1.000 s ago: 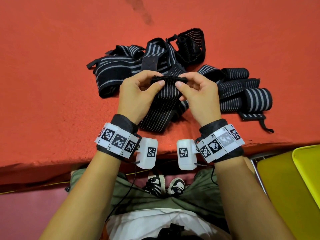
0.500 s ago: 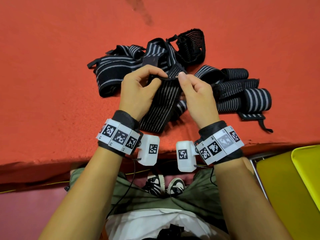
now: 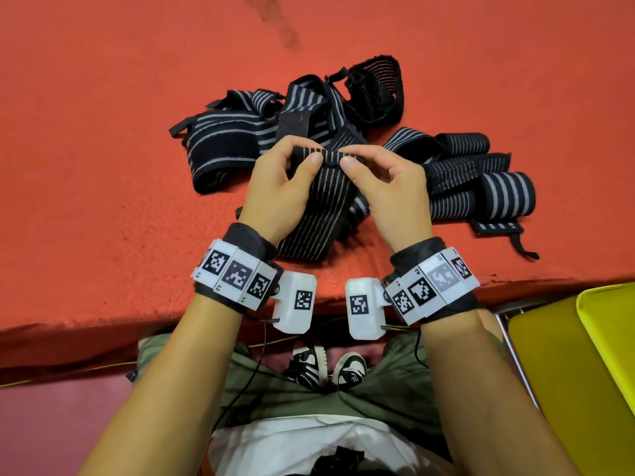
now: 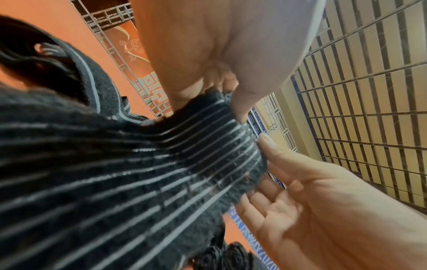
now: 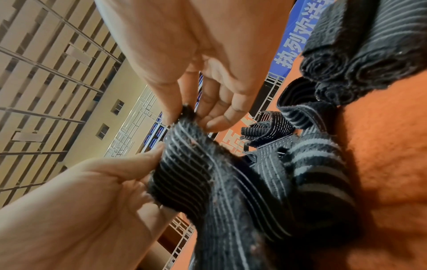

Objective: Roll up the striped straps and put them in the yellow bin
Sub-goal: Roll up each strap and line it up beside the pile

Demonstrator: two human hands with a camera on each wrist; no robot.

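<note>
Item in hand: one striped strap, black with thin grey lines, its far end pinched between thumb and fingers of both the left hand and the right hand, thumbs nearly meeting at the folded edge; the free length trails toward the person over the red tabletop. Step, as judged: starting the roll. Recommended handling: keep the first turn tight and square to the stripes, walk both thumbs evenly so the coil does not cone, keep light tension on the tail. Adjacent stock: a tangled heap of loose straps just behind the hands, touching the held one, liable to snag or drag along; rolled straps to the right. Destination: yellow bin, low at right, beyond the tabletop edge, contents not visible.
</note>
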